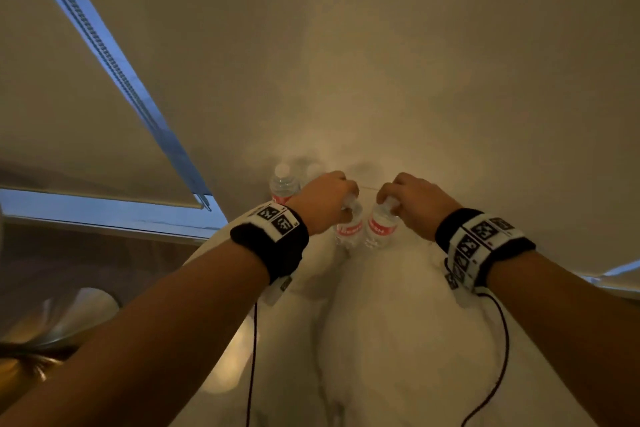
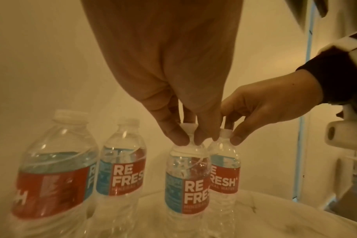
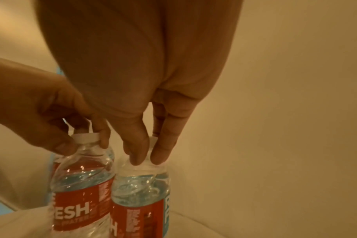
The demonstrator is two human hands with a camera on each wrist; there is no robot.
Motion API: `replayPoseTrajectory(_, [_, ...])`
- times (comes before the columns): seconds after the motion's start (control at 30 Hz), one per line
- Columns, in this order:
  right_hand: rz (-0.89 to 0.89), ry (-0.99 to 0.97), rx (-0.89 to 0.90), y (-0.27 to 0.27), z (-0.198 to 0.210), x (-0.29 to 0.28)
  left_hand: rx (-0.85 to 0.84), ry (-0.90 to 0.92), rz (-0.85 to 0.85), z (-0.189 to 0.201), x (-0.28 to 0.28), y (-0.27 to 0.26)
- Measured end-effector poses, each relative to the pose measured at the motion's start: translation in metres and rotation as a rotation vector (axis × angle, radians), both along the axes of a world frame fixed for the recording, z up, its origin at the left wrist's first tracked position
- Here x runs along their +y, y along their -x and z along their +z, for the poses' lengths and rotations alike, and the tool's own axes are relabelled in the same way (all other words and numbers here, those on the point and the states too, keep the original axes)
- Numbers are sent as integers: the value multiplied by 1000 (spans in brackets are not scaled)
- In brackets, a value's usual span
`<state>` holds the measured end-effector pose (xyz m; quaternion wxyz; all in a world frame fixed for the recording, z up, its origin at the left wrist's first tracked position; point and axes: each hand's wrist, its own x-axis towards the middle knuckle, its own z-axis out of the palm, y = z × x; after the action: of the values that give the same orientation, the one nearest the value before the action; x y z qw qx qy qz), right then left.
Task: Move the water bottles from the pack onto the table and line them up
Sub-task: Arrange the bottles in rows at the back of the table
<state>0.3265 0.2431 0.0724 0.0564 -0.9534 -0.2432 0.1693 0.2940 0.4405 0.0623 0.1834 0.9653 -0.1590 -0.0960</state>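
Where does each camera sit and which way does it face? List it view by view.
Head: on the head, looking down at the table; both forearms, left hand, right hand.
Left wrist: along the left hand pinching a bottle by its cap, facing four bottles.
Right wrist: along the right hand pinching the neighbouring bottle.
Shared: both hands and their two bottles.

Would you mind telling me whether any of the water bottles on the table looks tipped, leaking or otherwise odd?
Nothing stands out. All four water bottles stand upright and capped on the table. The left hand pinches one bottle's cap, the right hand the neighbouring bottle's. No spill is visible.
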Motion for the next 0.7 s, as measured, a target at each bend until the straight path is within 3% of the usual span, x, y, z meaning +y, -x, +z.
replayPoseTrajectory(0.23, [25,-57,-41,-34,-6,23,-54,-47,97,-14,8,-43])
replayPoseTrajectory(0.7, [53,-64,-55,-31,-5,21,-46,-67,177,-16,4,-42])
